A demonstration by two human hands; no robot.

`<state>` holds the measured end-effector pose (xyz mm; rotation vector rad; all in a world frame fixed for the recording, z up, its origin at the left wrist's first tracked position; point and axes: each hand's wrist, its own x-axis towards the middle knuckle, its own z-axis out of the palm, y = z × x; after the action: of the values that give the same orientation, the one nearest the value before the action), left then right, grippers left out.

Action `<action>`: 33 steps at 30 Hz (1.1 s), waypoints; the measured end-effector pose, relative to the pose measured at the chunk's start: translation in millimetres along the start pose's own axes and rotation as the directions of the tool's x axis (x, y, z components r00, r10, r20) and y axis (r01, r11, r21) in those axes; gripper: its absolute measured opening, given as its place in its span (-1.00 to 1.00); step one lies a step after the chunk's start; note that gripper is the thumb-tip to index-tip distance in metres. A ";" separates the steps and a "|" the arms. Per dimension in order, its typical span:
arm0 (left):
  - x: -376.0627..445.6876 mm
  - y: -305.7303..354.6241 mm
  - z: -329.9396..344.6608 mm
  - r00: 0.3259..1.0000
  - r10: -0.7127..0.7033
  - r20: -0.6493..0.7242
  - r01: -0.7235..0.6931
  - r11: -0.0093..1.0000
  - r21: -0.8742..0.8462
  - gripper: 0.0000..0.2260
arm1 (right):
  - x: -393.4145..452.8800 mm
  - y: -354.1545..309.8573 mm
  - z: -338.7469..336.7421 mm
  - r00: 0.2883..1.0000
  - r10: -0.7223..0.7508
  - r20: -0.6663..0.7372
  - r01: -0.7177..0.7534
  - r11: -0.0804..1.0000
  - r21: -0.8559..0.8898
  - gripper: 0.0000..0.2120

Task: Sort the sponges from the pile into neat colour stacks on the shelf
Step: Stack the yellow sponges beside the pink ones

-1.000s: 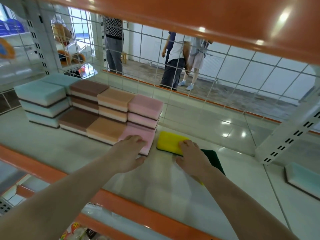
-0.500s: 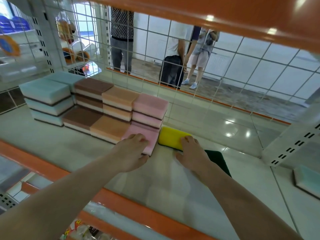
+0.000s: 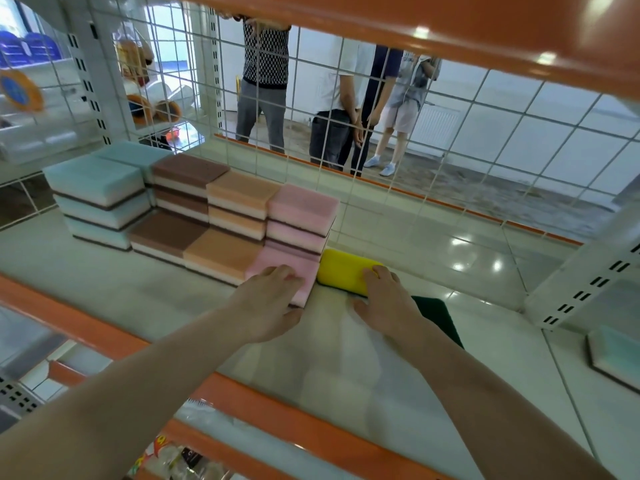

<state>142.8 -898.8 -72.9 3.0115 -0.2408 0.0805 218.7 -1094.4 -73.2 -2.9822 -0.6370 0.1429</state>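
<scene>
The left hand (image 3: 266,303) lies flat with its fingers (image 3: 284,273) straight on the front pink sponge (image 3: 289,268), pressing it in place rather than clasping it. The right hand (image 3: 386,303) rests its fingers (image 3: 379,275) loosely over the near end of the yellow sponge (image 3: 341,271), which lies on the shelf (image 3: 104,271) touching the pink sponge's right side; whether those fingers curl under its edge I cannot tell. A dark green pad (image 3: 438,313) shows partly from under the right wrist.

To the left, toward the shelf's back left corner, stand the sorted rows: teal stack (image 3: 97,199), brown stack (image 3: 187,188), orange stack (image 3: 239,202) and pink stack (image 3: 301,216), with single sponges in front of each. One stray teal sponge (image 3: 614,355) sits at the far right edge of the shelf.

The step in hand seems to be seating the yellow sponge as a new colour row. It would go best by steadying the pink sponge while sliding the yellow one flush, front edges in line, without nudging the stacks.

Compared with a second ago, the yellow sponge has closed its gap to the pink one, and both hands keep their places.
</scene>
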 end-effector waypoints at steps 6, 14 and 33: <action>1.1 12.4 -5.1 0.998 0.015 -0.065 -0.019 0.998 -0.058 -0.58 | -15.1 12.2 -2.3 0.999 0.019 -0.034 -0.018 1.000 0.008 -0.47; -4.3 37.1 -4.8 0.997 0.081 0.003 -0.081 0.996 -0.049 -0.72 | -45.2 34.6 -0.5 0.984 0.147 -0.096 -0.148 0.989 -0.006 -0.52; -22.7 77.4 4.8 0.991 0.114 0.069 -0.114 0.993 -0.005 -0.56 | -104.4 56.5 4.1 0.935 0.352 -0.052 -0.349 0.935 0.057 -0.44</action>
<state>108.1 -971.7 -70.3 3.0006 -0.4200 -0.0137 146.2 -1188.3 -75.7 -3.0095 -0.0866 0.0869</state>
